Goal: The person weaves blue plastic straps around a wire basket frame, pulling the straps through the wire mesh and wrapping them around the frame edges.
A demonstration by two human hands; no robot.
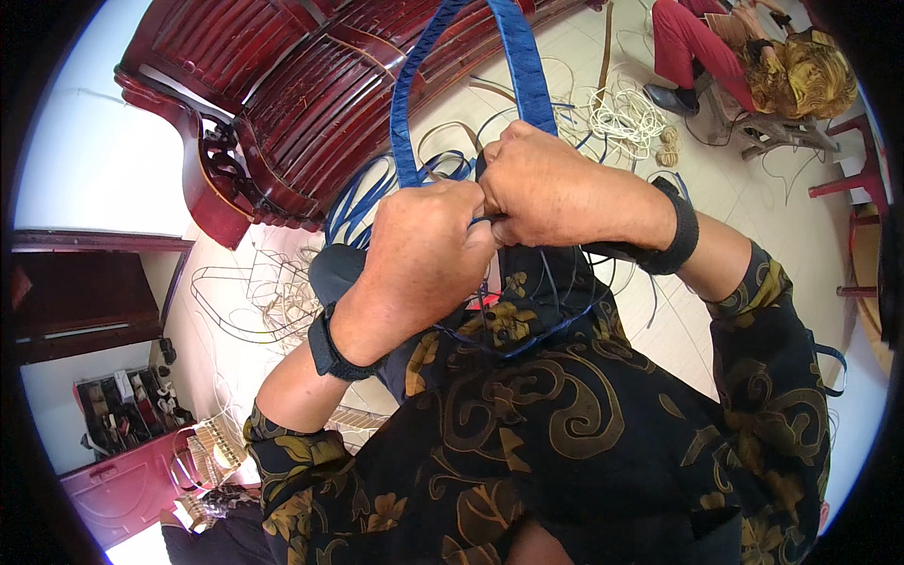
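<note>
Angled inward, the left hand [422,250] and right hand [576,196] pinched a thin strip [482,220] between them; a blue strap [526,73] looped beyond.

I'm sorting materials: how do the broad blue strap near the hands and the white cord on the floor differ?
The blue strap is broad and flat; the white cord is thin. The strap stretches beyond the left hand and right hand; the cord lies in a tangled heap on the floor. Both curve.
</note>
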